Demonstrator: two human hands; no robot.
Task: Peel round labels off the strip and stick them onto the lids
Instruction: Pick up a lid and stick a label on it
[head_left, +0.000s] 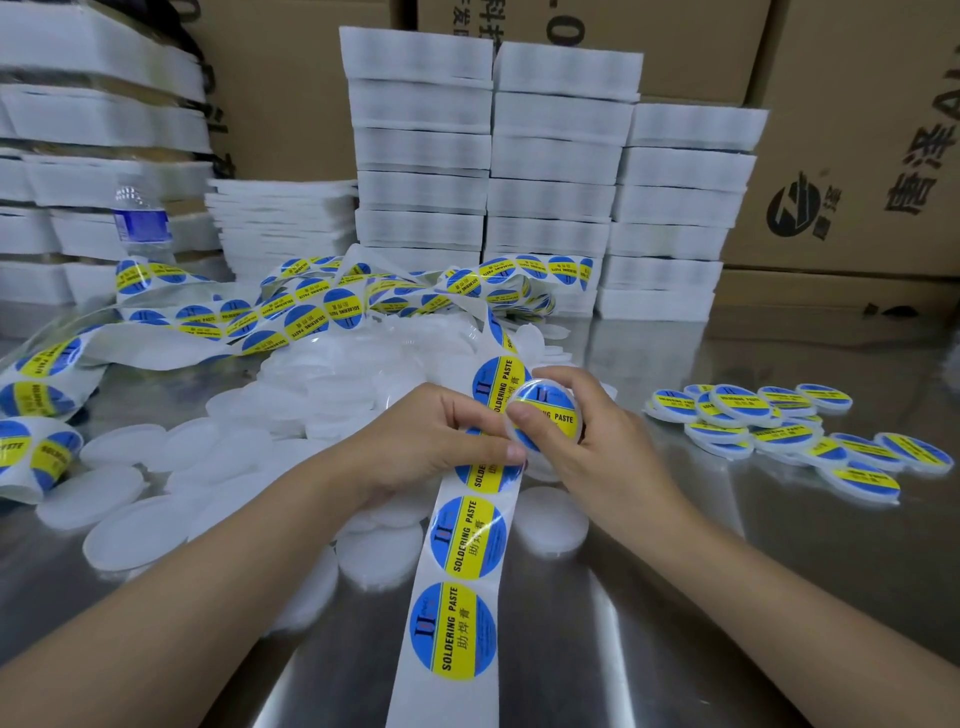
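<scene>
- Closest to the lens, the label strip (415, 691) runs up from the bottom edge across the steel table (675, 597). It carries blue-and-yellow round labels (452, 631) printed "SOLDERING PASTE".
- The left hand (431, 441) pinches the strip between thumb and fingers, just beside the right hand.
- The right hand (597, 441) grips a white lid (543, 391) by its rim, fingers curled round it. Its thumb presses on the label (563, 418) on the lid's top. That label seems to sit fully on the lid, though the thumb hides part of it.
- Beyond the hands, the strip loops in a loose tangle toward the left side of the table.
- Plain white lids (363, 374) lie heaped under and behind the hands, with more spread out to the left.
- Labelled lids (779, 431) lie in a small overlapping pile to the right, apart from the hands.
- White foam stacks (519, 156), a water bottle (143, 218) and cardboard boxes (857, 156) stand at the back.
</scene>
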